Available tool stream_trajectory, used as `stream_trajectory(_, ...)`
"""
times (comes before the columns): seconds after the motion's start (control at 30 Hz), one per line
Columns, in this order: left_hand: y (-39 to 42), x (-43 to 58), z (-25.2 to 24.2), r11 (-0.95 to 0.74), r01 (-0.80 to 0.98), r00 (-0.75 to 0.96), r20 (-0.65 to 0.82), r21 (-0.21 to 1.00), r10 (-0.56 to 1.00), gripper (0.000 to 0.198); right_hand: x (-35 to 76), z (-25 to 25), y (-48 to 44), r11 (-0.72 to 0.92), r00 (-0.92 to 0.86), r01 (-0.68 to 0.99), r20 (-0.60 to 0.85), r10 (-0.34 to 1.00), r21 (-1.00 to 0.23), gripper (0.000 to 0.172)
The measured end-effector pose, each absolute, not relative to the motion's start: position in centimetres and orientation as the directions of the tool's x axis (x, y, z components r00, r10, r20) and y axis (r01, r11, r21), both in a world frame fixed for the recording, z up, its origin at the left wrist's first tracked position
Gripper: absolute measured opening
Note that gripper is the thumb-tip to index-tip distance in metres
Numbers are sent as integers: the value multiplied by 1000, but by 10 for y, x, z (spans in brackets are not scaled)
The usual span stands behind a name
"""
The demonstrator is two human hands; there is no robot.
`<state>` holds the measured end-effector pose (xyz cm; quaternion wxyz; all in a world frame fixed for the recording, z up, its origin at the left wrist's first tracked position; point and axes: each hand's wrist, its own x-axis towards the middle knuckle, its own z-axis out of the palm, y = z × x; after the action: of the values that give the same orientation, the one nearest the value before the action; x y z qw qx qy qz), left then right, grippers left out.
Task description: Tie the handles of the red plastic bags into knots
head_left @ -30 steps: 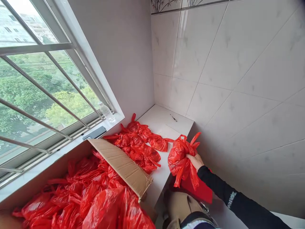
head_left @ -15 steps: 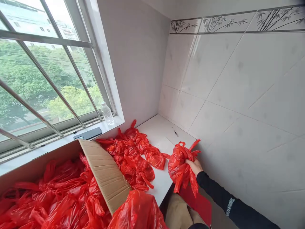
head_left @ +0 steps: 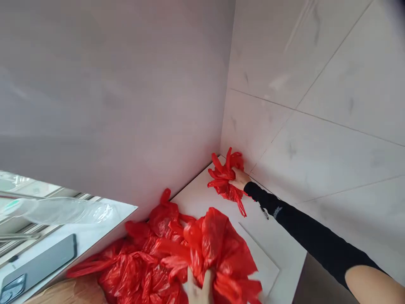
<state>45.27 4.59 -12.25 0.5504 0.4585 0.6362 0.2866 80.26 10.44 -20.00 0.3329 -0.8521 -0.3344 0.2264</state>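
In the head view, my right hand (head_left: 239, 179), below a black sleeve, grips a bunch of tied red plastic bags (head_left: 224, 175) at the far corner of the white tabletop (head_left: 196, 185). Closer to me, at the bottom, my left hand (head_left: 200, 289) has its fingers closed on another red plastic bag (head_left: 218, 242); part of this hand is covered by the plastic. Left of it, a heap of knotted red bags (head_left: 129, 270) lies against the wall. What the bags contain cannot be made out.
A pen (head_left: 264, 212) lies by the right forearm. On the window sill at left are a clear plastic bottle (head_left: 69, 210) and a phone (head_left: 41, 264). A cardboard flap (head_left: 71, 291) shows at the bottom left. Walls meet behind the tabletop corner.
My right hand has carried its red bags from the table's near right edge to the far corner. My left hand has come into view holding a red bag. The view has turned down and right.
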Motion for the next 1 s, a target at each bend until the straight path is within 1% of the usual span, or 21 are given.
stream_trajectory(0.07,78,507,-159,406,262,115,-446,876,888,27,825,-215,139,-552,650,460,-160,743,-696,47)
stream_trajectory(0.13,105,552,-191,332,196,107,-357,923,928,28,838,-228,163,-549,637,491,-151,756,-676,54)
stream_trajectory(0.2,126,585,-217,314,200,99,-338,928,936,26,845,-238,178,-551,636,514,-139,759,-657,56)
stream_trajectory(0.3,140,615,-243,322,229,111,-354,919,929,25,852,-248,187,-555,639,545,-117,760,-628,59)
stream_trajectory(0.4,130,629,-257,340,255,129,-380,905,916,28,859,-249,192,-541,628,579,-90,773,-610,54)
stream_trajectory(0.47,114,639,-261,360,256,147,-404,897,903,29,863,-247,197,-531,623,597,-70,779,-601,49)
stream_trajectory(0.57,89,659,-257,375,216,151,-410,902,899,30,865,-243,204,-524,616,614,-58,786,-591,47)
stream_trajectory(0.7,76,672,-234,394,118,130,-408,911,904,21,865,-241,204,-508,585,631,-72,808,-587,47)
stream_trajectory(0.77,78,663,-219,403,94,158,-413,910,897,18,867,-239,203,-500,563,634,-92,822,-590,50)
stream_trajectory(0.83,81,649,-208,401,122,187,-418,908,889,19,870,-233,203,-483,521,636,-127,844,-602,56)
stream_trajectory(0.9,84,638,-202,388,166,183,-415,907,891,22,875,-223,200,-443,445,642,-166,880,-625,69)
stream_trajectory(0.97,85,635,-204,375,187,148,-403,908,903,21,883,-210,190,-380,346,633,-193,918,-675,83)
stream_trajectory(1.0,85,636,-207,373,187,134,-400,909,907,20,886,-205,180,-348,306,614,-193,932,-709,86)
